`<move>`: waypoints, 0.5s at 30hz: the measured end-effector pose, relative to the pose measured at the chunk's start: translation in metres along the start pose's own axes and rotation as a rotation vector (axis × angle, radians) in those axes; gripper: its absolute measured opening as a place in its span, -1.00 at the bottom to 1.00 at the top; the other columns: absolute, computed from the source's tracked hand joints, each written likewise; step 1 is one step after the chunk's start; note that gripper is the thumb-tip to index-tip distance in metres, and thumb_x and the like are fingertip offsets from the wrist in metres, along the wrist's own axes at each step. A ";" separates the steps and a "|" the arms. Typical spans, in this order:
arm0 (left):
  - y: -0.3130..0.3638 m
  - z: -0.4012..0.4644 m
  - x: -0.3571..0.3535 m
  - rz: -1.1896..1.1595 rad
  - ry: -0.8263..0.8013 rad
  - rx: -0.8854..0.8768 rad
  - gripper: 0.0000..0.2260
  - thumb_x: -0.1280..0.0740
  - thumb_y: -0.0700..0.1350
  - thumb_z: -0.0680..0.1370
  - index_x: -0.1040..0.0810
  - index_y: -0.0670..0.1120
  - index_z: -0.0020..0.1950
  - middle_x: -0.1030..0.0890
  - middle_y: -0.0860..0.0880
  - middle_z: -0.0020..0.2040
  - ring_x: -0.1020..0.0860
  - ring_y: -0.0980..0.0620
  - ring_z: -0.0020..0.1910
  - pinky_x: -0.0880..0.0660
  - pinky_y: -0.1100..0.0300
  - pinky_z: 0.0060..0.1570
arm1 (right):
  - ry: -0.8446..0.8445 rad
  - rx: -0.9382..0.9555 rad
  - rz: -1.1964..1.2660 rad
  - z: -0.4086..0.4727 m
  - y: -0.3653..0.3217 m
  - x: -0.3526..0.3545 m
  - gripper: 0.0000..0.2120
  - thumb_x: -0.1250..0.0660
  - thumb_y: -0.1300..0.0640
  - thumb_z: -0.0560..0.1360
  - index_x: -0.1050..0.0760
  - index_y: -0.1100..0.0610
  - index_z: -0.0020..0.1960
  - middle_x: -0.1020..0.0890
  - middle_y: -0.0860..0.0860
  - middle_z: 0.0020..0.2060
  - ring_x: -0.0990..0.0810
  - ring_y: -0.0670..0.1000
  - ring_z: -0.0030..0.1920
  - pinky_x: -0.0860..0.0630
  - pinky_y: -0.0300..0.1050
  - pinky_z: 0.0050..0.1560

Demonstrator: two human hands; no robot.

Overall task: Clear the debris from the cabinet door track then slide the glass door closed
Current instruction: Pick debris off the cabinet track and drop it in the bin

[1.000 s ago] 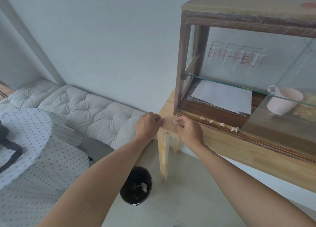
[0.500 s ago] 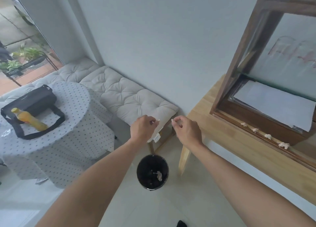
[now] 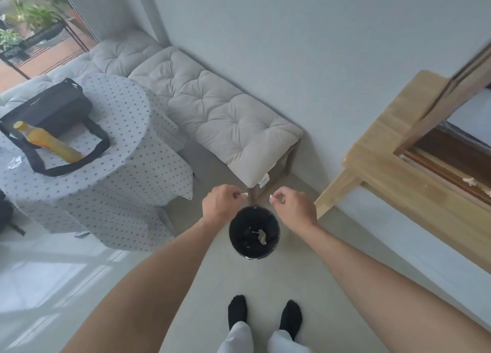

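Observation:
My left hand and my right hand hover side by side above a black bin on the floor. Each hand pinches a small pale bit of debris at its fingertips: the left bit, the right bit. Pale scraps lie at the bottom of the bin. At the right edge, the wooden cabinet stands on a light wooden table; more pale debris lies in its door track. The glass door is out of frame.
A cushioned grey bench runs along the wall behind the bin. To the left, a round table with a dotted cloth carries a black bag and a yellow bottle. My feet in black socks stand just before the bin.
Both hands left the cabinet track with pinched debris and moved left and down over the bin. My view swung away from the cabinet toward the floor.

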State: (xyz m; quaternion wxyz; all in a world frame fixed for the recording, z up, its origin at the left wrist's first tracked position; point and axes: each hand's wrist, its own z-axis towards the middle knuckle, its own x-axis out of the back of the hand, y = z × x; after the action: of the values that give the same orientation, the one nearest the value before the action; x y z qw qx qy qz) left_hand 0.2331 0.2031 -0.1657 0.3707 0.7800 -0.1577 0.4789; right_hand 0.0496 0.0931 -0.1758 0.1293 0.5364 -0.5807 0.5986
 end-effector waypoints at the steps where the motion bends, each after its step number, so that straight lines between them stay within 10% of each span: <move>1: -0.005 0.002 -0.003 0.008 -0.018 0.000 -0.80 -0.37 0.14 0.60 -0.76 0.14 0.08 -0.71 0.12 -0.03 -0.64 -0.05 -0.04 -0.51 0.10 -0.10 | -0.019 -0.002 -0.011 0.002 -0.001 -0.006 -0.82 -0.34 -0.17 0.61 -0.64 -0.10 0.02 -0.58 -0.15 -0.31 -0.68 0.10 -0.11 -0.40 -0.10 -0.18; 7: -0.019 0.017 -0.009 0.056 -0.141 0.022 -0.68 -0.42 0.14 0.58 -0.66 0.17 0.33 -0.70 0.06 0.09 -0.65 -0.08 0.12 -0.58 0.03 0.10 | -0.091 -0.018 -0.054 0.008 -0.005 -0.028 -0.73 -0.38 -0.16 0.60 -0.66 -0.07 0.21 -0.75 -0.02 -0.05 -0.71 0.13 0.04 -0.53 -0.05 -0.06; 15: -0.014 0.026 0.007 0.068 -0.152 0.015 -0.58 -0.39 0.09 0.57 -0.58 0.18 0.45 -0.69 0.04 0.18 -0.65 -0.08 0.15 -0.58 0.04 0.04 | -0.063 -0.085 -0.048 0.006 0.002 -0.017 -0.67 -0.37 -0.15 0.61 -0.63 -0.07 0.31 -0.63 -0.10 -0.20 -0.70 0.11 0.02 -0.52 -0.06 -0.06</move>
State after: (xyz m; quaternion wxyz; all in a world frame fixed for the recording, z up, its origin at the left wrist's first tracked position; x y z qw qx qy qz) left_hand 0.2609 0.1945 -0.1725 0.3355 0.8109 -0.2080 0.4319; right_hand 0.0580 0.0958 -0.1920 0.1478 0.5627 -0.5965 0.5529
